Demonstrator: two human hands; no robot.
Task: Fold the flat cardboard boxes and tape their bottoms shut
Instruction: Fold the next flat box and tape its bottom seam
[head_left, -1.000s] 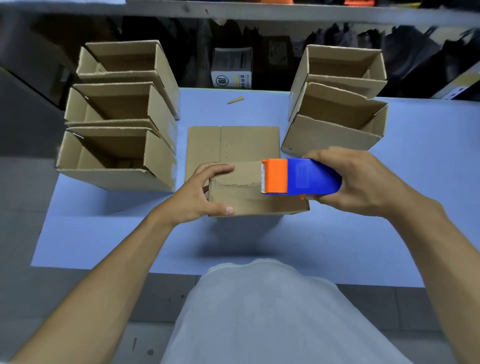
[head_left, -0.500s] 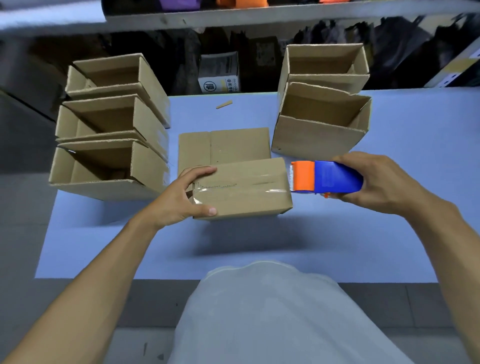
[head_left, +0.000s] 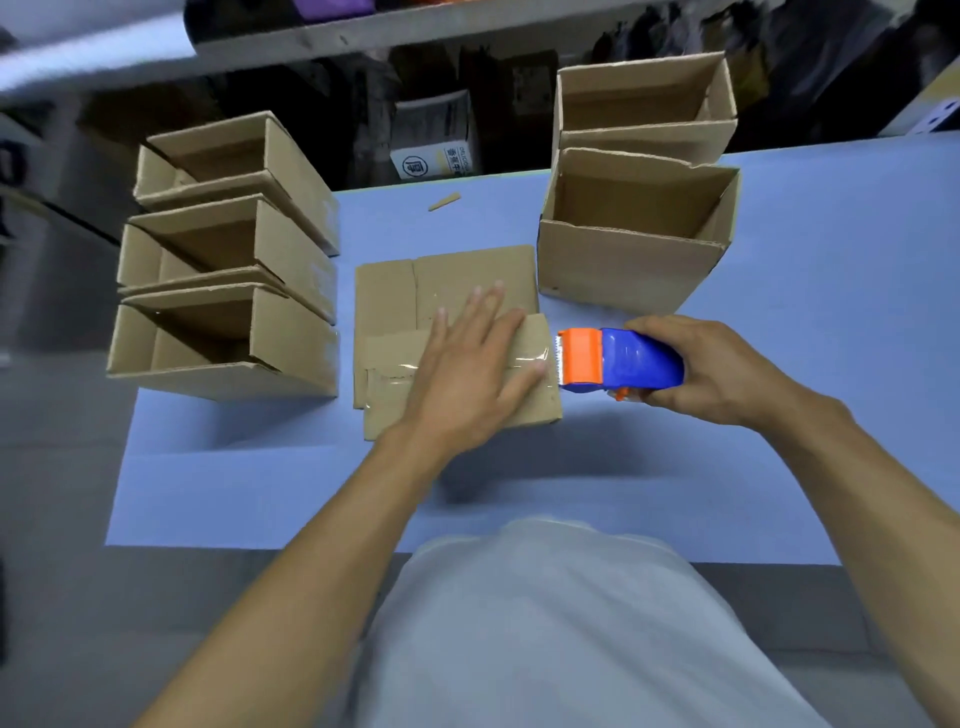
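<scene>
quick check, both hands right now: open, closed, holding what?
Left hand: open, flat on the taped box.
Right hand: closed, holding the tape dispenser.

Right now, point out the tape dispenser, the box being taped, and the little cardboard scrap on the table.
tape dispenser (head_left: 636, 361), head view, on its blue body.
box being taped (head_left: 384, 410), head view, on the taped bottom's left part.
cardboard scrap (head_left: 444, 201), head view, on its middle.

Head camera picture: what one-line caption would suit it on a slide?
Left hand smooths clear tape across a cardboard box bottom while the right hand holds the blue-and-orange tape dispenser.
</scene>
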